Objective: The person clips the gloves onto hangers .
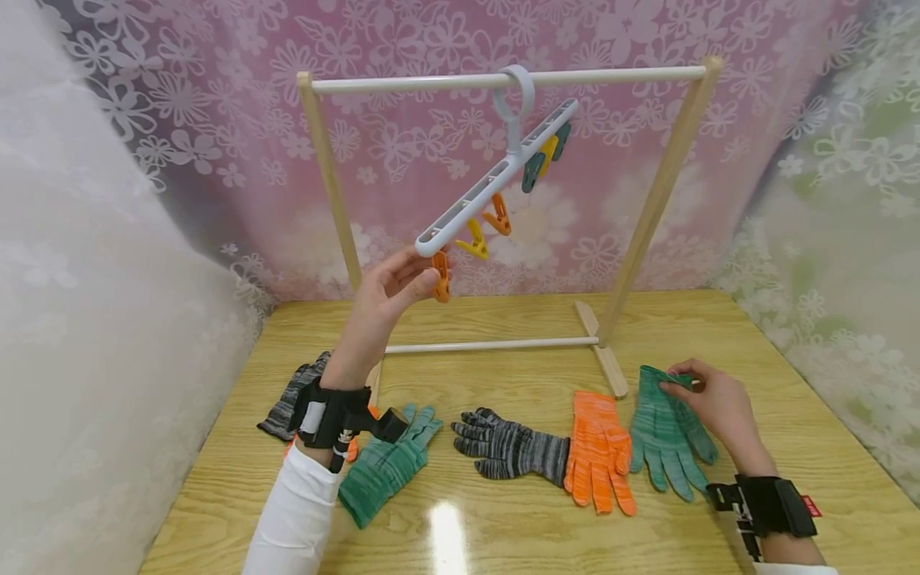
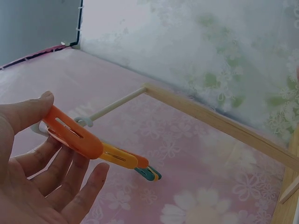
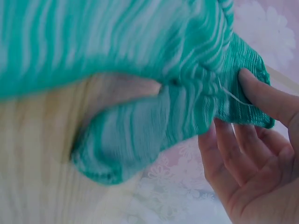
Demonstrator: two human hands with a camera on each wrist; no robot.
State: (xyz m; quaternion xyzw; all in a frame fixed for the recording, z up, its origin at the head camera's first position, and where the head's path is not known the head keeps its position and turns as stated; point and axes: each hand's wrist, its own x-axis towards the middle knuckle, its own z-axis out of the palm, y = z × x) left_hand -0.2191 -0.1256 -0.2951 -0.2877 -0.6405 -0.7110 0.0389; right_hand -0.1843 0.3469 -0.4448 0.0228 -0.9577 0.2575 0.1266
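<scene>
Overhead, the clip hanger hangs tilted from the rack: rigid, light, free to swing. The green glove on the worktop is soft, limp knit; take it at the cuff. The right hand pinches that cuff. The left hand pinches the orange clip, probably springy.
</scene>
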